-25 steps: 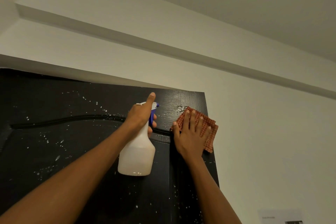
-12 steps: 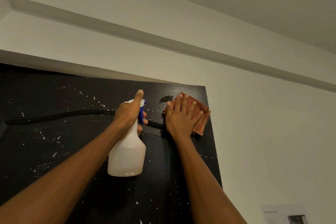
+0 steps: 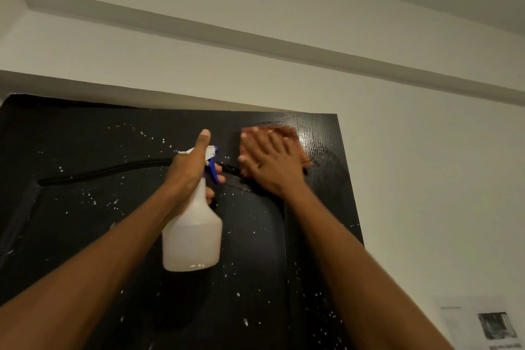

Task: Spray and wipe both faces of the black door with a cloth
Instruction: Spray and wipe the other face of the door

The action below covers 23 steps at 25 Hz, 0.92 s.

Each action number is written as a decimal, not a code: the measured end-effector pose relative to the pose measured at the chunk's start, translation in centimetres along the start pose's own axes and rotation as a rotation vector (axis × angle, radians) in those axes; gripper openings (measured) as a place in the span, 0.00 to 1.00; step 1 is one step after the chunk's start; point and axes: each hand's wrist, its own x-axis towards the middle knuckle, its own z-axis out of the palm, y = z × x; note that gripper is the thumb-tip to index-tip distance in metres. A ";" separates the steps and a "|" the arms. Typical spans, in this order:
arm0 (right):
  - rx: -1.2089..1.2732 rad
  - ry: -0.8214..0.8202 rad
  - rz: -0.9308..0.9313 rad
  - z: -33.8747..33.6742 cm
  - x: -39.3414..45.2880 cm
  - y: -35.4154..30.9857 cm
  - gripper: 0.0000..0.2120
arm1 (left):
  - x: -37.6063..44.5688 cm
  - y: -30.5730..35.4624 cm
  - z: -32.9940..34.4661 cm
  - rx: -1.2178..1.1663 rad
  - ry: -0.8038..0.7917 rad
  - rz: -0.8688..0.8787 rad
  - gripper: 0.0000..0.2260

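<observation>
A pale wall (image 3: 426, 179) and ceiling fill the upper part of the view, with a plain ledge running across above the doorway. Below it the black door (image 3: 85, 236) takes up the lower left, its top right corner just under the wall's overhang. White droplets speckle the door's face, thickest left of centre and along the lower right stile; a curved raised moulding runs across the upper panel. The wood grain near the top right corner shines wet.

The left hand (image 3: 189, 169) is wrapped around the neck of a white spray bottle (image 3: 193, 236), thumb raised straight up, fingers curled by the blue trigger. The bottle hangs upright in front of the door's middle panel.

The right hand (image 3: 270, 162) lies flat and spread, fingers pointing up and left, pressing a red checked cloth (image 3: 287, 133) against the door near its top right corner. The cloth shows above and to the right of the fingers; hand and cloth are blurred. A printed paper sheet (image 3: 480, 324) hangs on the wall at lower right.
</observation>
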 end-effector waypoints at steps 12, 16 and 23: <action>0.065 -0.059 0.061 -0.6 5.4 -0.2 0.29 | -0.7 0.8 1.9 -0.092 0.006 0.034 0.25; -0.017 -0.095 -0.135 -0.3 1.9 4.2 0.27 | -1.3 0.2 2.1 -0.081 -0.005 0.001 0.24; 0.275 0.151 0.700 4.5 -6.3 3.7 0.30 | -2.5 -0.5 1.1 -0.006 0.003 -0.056 0.30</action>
